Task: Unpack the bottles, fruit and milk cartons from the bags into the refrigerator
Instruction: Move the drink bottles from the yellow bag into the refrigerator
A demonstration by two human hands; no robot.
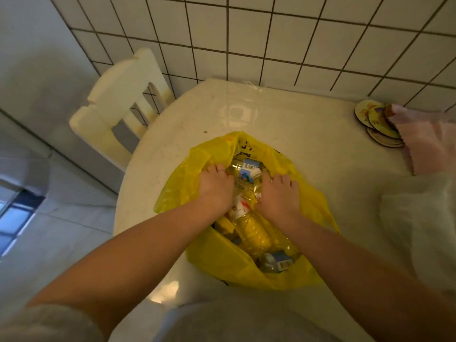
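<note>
A yellow plastic bag (222,262) lies open on the pale round table (308,149). Inside it lie several clear plastic bottles. One has a white cap and a blue label (249,170). Another shows a red and white label (243,209). A third with a barcode lies at the near end (277,261). My left hand (214,188) grips the bag's left rim, fingers curled over the plastic. My right hand (278,196) holds the right rim the same way. Both hands flank the white-capped bottle and spread the opening. No fruit or milk cartons are visible.
A cream chair (118,104) stands at the table's far left, against the tiled wall (271,40). Round coasters (377,124) and a pink cloth (427,141) lie at the table's right. A pale translucent bag (419,223) sits at the right edge.
</note>
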